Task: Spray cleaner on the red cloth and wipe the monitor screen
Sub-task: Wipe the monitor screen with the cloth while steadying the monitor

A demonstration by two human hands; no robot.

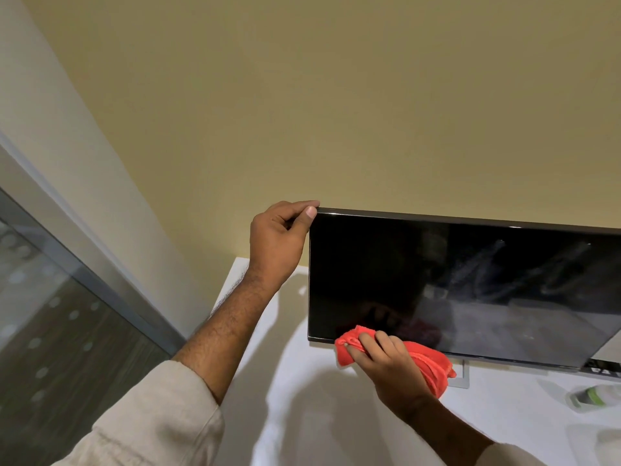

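You're in the wiping step: your right hand (389, 359) is bunched around the cloth (428, 363) and presses it against the monitor (437, 280) at its bottom-left corner, about 7 o'clock on the screen. Your left hand (279, 237) pinches the top-left corner at 10 o'clock, thumb on the front and fingers over the top edge, steadying the panel.

Smears show toward 2 o'clock on the glass, so I'd judge plenty is left to wipe. The next stroke likely wants to run toward 3 o'clock along the bottom edge, with steady pressure and your left hand bracing.

The cloth already overlaps the lower bezel, so mind slipping off it. The worktop (302, 398) below looks open; the bottle (593, 395) lies at 4 o'clock, well apart from your hand. The screen's right part runs out of view.
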